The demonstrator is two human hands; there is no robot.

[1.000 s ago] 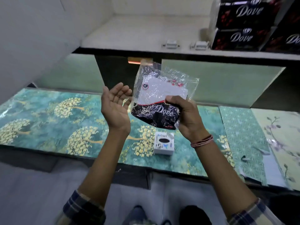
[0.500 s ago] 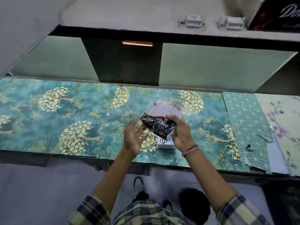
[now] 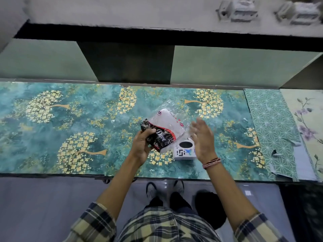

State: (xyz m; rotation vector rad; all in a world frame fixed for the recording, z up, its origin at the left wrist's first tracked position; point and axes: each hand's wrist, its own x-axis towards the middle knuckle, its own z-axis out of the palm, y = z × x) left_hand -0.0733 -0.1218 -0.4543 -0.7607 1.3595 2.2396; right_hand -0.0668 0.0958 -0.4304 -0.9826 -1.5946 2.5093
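A clear plastic packet with a black-and-white "Dove" printed item inside is held just above the counter. My left hand grips its lower left corner, thumb on top. My right hand hovers beside the packet's right edge with fingers straight and blurred, holding nothing. A small white box with a black oval and blue bird print lies on the counter under the packet, between my hands.
The counter is covered in teal sheet with gold trees; green patterned and floral sheets lie at the right. Dark and pale panels rise behind, under a grey shelf with two small white fittings. My shoes show below.
The packet has passed from my right hand to my left hand and come down toward the counter. My right hand has let go and opened. The view has tilted downward.
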